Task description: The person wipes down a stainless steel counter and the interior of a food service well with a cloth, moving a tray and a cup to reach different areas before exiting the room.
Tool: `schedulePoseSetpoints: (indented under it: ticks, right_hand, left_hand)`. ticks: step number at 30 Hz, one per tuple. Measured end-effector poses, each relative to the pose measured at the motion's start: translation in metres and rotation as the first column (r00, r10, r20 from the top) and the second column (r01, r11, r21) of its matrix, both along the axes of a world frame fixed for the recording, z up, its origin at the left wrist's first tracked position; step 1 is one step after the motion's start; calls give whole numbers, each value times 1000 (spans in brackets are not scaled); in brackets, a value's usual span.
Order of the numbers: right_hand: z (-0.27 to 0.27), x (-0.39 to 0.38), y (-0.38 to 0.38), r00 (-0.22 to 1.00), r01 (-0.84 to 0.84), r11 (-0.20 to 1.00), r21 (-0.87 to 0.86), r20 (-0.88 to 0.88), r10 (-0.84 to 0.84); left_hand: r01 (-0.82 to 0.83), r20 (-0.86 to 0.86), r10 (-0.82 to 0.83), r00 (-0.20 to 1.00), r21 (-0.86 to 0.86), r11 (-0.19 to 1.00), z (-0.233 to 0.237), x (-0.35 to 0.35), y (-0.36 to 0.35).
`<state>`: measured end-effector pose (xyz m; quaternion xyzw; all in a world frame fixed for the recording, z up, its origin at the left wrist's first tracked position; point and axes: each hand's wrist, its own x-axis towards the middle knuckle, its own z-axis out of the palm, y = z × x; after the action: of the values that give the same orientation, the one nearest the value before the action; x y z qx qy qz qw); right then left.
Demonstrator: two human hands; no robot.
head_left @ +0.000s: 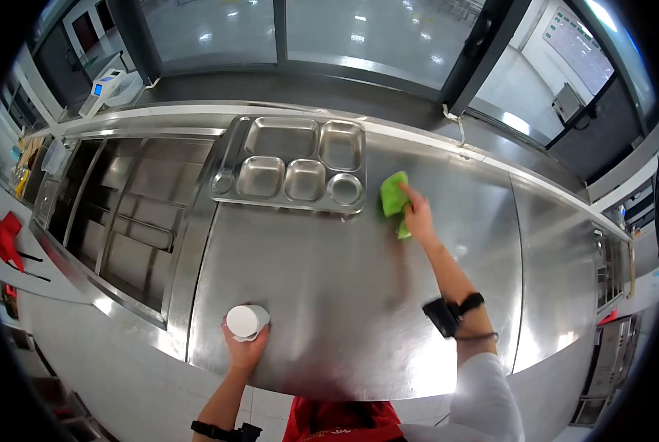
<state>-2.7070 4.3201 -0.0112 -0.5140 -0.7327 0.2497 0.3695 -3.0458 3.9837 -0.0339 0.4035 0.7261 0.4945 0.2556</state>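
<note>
Head view: steel tray [291,166] beside green cloth [393,197].

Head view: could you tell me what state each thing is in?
Tray: face up, empty
Cloth: crumpled, held in the right hand
White cylinder: held in the left hand
Screen: lit blue
Counter: shiny, reflecting light
Well: uncovered

Here's the right hand [418,215], just right of the steel tray [294,157], with a green cloth [393,194] in its fingers! Down on the near side of that tray, the left hand [245,353] has hold of a white, cup-like container [247,320]. Left of the tray sits a recessed bay [142,184]; beyond it, glass panels [377,37]; nearer than it, a red apron [340,421].
</note>
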Motion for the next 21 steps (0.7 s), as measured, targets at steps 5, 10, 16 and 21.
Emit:
schedulePoseSetpoints:
  ticks: [5,10,16,21]
  right_hand:
    - [-31,-66,-42,909,48,960,277,386,-157]
    - [8,-90,-125,917,-355,933,49,212,338]
    - [1,-105,-80,985,-152,988,20,91,150]
    - [32,-119,-135,845,-523,726,-446,-159,511]
  left_hand:
    - [-78,101,73,992,45,996,11,10,7]
    - [18,-283,-15,959,8,1000,0,0,2]
    - [-20,133,19,991,11,1000,46,5,-5]
    - [-15,75,14,997,15,1000,35,-3,-20]
